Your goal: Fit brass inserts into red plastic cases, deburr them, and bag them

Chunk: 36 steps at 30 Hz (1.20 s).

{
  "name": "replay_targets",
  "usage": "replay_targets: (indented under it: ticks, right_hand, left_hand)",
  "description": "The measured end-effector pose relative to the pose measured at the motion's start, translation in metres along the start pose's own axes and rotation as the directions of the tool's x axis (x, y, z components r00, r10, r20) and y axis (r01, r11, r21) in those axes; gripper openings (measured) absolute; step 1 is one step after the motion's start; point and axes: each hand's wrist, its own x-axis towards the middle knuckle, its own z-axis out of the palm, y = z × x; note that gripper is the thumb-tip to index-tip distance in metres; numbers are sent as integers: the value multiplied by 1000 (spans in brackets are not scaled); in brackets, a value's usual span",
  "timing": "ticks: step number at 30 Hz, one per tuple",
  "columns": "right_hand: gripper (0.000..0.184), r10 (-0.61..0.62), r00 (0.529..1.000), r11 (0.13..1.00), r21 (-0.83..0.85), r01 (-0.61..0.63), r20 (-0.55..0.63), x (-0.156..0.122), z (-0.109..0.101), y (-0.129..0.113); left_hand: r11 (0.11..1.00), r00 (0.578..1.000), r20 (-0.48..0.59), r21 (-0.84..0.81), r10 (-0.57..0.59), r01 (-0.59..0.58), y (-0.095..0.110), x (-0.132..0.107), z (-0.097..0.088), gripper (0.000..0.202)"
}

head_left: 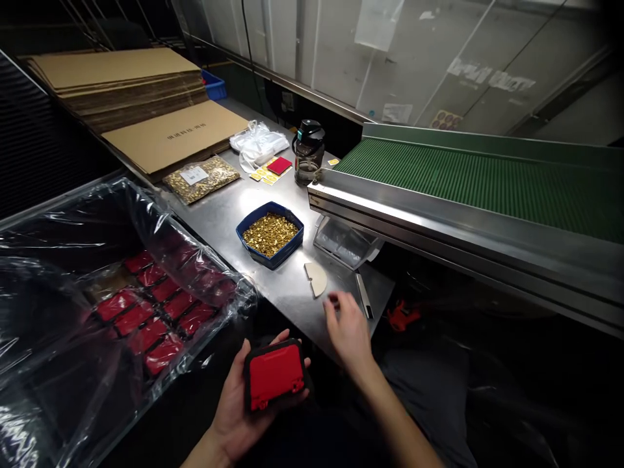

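My left hand (pixel 236 413) holds a small red and black plastic case (pixel 276 375), its thumb along the left side and fingertips showing at the right edge. The case looks closed, with its red face up and two latch-like bits along the near edge. My right hand (pixel 348 328) is over the near edge of the metal table, its fingers curled together and slightly blurred; anything between them is hidden. Just beyond its fingertips lies a flat cream half-round piece (pixel 318 279). A blue tray (pixel 271 260) full of small gold-coloured metal parts (pixel 270 234) stands farther back.
A plastic-lined bin (pixel 195 354) at left holds several red cases (pixel 163 354). A utility knife (pixel 363 296) lies right of my hand. A green conveyor (pixel 439 175) overhangs the table's right side. Behind are a bottle (pixel 309 153), a bag of gold parts (pixel 202 180) and stacked cardboard (pixel 175 133).
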Motion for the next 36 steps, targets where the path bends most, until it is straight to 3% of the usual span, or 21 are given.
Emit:
replay_targets:
  ticks: [4, 6, 8, 10, 13, 17, 20, 22, 24, 26, 28, 31, 34, 36]
  right_hand:
    - [44, 79, 996, 993, -81, -81, -31, 72, 20, -27]
    - [48, 103, 995, 993, -57, -102, 6, 90, 26, -29]
    - [39, 88, 994, 996, 10, -88, 70, 93, 23, -23]
    - [27, 27, 990, 991, 124, -44, 142, 83, 14, -12]
    - [31, -58, 969, 951, 308, -19, 239, 57, 5, 6]
    - [28, -10, 950, 905, 408, -124, 311, 26, 12, 19]
    - [31, -24, 921, 832, 519, -197, 388, 6, 16, 19]
    - [37, -69, 881, 697, 654, -294, 469, -13, 7, 18]
    - [40, -92, 840, 547, 732, -407, 535, -41, -10, 17]
    - [33, -117, 805, 534, 720, -443, 582, -72, -32, 17]
    - [21, -166, 775, 691, 633, -349, 609, -102, -51, 16]
    - [10, -259, 707, 891, 446, -89, 658, -136, -67, 11]
    - [7, -359, 675, 933, 274, 234, 644, -156, -60, 9]
    - [12, -488, 664, 856, 163, 490, 567, -164, -47, 10]
  left_hand:
    - [999, 999, 24, 25, -23, 22, -10, -15, -11, 66]
    - [992, 995, 93, 125, -23, 12, -17, -24, -22, 64]
    - [952, 983, 179, 305, -42, -15, -22, -30, -33, 67]
    - [870, 972, 220, 492, -85, -35, -24, -30, -42, 69]
    - [799, 968, 218, 600, -128, -30, -24, -25, -44, 53]
    - [818, 967, 198, 575, -158, 16, -9, -29, -32, 41]
    - [800, 972, 105, 590, -211, 110, 8, -43, -18, 59]
    - [826, 978, -33, 531, -205, 191, 14, -52, -10, 64]
    - [882, 973, -151, 414, -177, 224, 14, -58, -5, 55]
    - [930, 973, -156, 302, -168, 209, 7, -59, -5, 43]
    - [957, 981, -91, 223, -171, 188, -2, -58, -9, 35]
    - [973, 985, -1, 157, -173, 171, -14, -54, -17, 31]
    - [974, 985, 3, 149, -171, 169, -24, -49, -20, 20]
    - [969, 982, -61, 162, -182, 189, -31, -45, -19, 20]
